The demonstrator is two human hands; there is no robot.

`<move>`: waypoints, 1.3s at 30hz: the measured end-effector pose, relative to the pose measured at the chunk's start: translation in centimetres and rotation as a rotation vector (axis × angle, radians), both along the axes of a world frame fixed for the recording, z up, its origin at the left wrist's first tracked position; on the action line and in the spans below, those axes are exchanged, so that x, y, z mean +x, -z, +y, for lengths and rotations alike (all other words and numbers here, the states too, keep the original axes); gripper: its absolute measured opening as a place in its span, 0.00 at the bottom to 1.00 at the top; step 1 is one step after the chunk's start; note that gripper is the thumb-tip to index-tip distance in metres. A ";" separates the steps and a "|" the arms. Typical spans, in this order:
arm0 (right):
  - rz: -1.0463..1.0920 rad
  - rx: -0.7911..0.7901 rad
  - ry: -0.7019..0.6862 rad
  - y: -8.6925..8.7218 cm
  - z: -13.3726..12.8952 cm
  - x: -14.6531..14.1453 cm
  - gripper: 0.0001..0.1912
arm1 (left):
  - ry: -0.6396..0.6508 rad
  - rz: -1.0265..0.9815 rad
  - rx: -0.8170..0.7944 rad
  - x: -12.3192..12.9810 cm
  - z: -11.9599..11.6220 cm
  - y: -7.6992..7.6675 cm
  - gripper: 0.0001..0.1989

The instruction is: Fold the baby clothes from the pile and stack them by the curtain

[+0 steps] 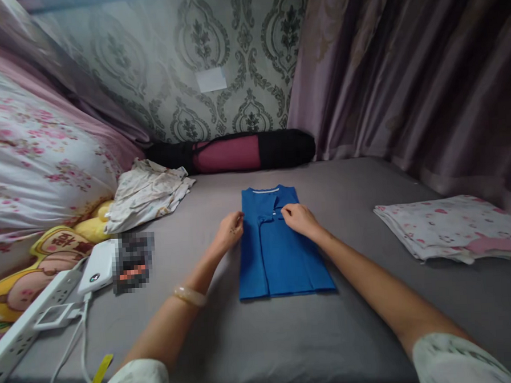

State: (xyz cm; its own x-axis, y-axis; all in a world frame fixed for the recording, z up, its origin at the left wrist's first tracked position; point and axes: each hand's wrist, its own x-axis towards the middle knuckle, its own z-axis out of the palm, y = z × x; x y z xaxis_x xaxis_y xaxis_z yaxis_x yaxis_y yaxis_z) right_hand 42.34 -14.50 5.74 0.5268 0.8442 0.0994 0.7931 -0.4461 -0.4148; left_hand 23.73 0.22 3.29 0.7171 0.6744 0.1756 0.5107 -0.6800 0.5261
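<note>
A blue T-shirt (287,264) lies on the grey bed sheet, its sides folded inward into a narrow upright rectangle and its collar at the far end. My left hand (230,230) is closed at the shirt's left edge, thumb and fingers pinching the cloth there. Across from it, my right hand (300,219) is closed on the shirt's upper right part, beside a folded sleeve flap. The fingertips of both hands partly hide the cloth between them.
A folded white patterned cloth (454,227) lies right; a crumpled one (146,191) lies left. A power strip (35,323), white power bank (97,265) and cables sit left near yellow plush toys (57,253). A black and maroon long bag (228,153) lies along the wall.
</note>
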 end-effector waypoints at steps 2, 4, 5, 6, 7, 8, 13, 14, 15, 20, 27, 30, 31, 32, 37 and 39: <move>0.006 -0.007 0.057 0.3 2.6 1.0 0.17 | -0.005 0.003 0.021 1.0 2.1 0.8 0.17; 0.007 -0.017 0.102 0.5 4.8 1.8 0.17 | -0.008 0.007 0.038 1.9 4.0 1.5 0.18; 0.002 -0.027 0.118 0.6 5.7 2.1 0.18 | -0.007 0.006 0.047 2.4 4.8 1.8 0.18; -0.006 -0.041 0.133 0.7 6.5 2.4 0.17 | -0.004 0.006 0.056 2.9 5.5 2.1 0.18; -0.020 -0.060 0.149 0.9 7.2 2.6 0.17 | 0.004 0.005 0.065 3.4 6.2 2.3 0.19; -0.038 -0.081 0.165 1.1 7.9 2.8 0.17 | 0.016 0.005 0.072 3.8 6.9 2.5 0.19; -0.121 -0.133 0.246 2.1 9.7 3.1 0.21 | 0.085 0.005 0.118 6.2 9.3 3.4 0.22; -0.119 -0.133 0.246 2.2 9.9 3.2 0.21 | 0.099 0.008 0.136 6.6 9.6 3.5 0.22; -0.108 -0.135 0.240 2.3 10.0 3.3 0.20 | 0.118 0.016 0.154 7.0 9.8 3.6 0.22; -0.031 -0.104 0.173 2.6 10.0 4.0 0.12 | 0.169 0.159 0.182 8.2 9.4 4.1 0.23; 0.054 0.173 0.083 3.1 9.6 2.6 0.09 | 0.084 0.356 0.164 8.3 8.3 4.0 0.29; 0.046 0.221 -0.042 3.2 9.3 1.1 0.12 | 0.098 0.368 0.168 8.4 9.1 3.7 0.28; 0.031 0.219 -0.086 3.3 9.1 0.5 0.14 | 0.110 0.366 0.171 8.5 9.4 3.7 0.27; 0.006 0.212 -0.134 3.3 8.9 0.0 0.16 | 0.131 0.359 0.176 8.6 9.8 3.6 0.26; -0.203 0.102 -0.340 3.2 8.1 -2.5 0.19 | 0.215 0.228 0.183 8.9 11.3 3.9 0.28; -0.259 0.042 -0.359 3.1 7.9 -3.2 0.19 | 0.206 0.172 0.152 9.0 11.6 4.0 0.29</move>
